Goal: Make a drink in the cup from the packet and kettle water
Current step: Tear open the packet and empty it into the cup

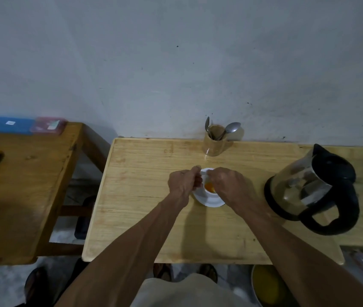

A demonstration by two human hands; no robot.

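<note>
A: What is the person wearing?

B: Both forearms are bare, with no sleeve, watch or band on either. The left hand [183, 183] and right hand [228, 185] carry no gloves or rings that can be made out.

A: And lower down?

B: A pale, off-white garment [189, 291] covers the body at the bottom edge. Below the table, the feet look to be in dark open sandals [208, 272], blurred.

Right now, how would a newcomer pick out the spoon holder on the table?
Start at the light wooden table under both hands and follow its back edge along the wall. There stands a clear tumbler holding metal spoons. Unlike the black-handled kettle on the right, it is small, handleless and untouched.
</note>
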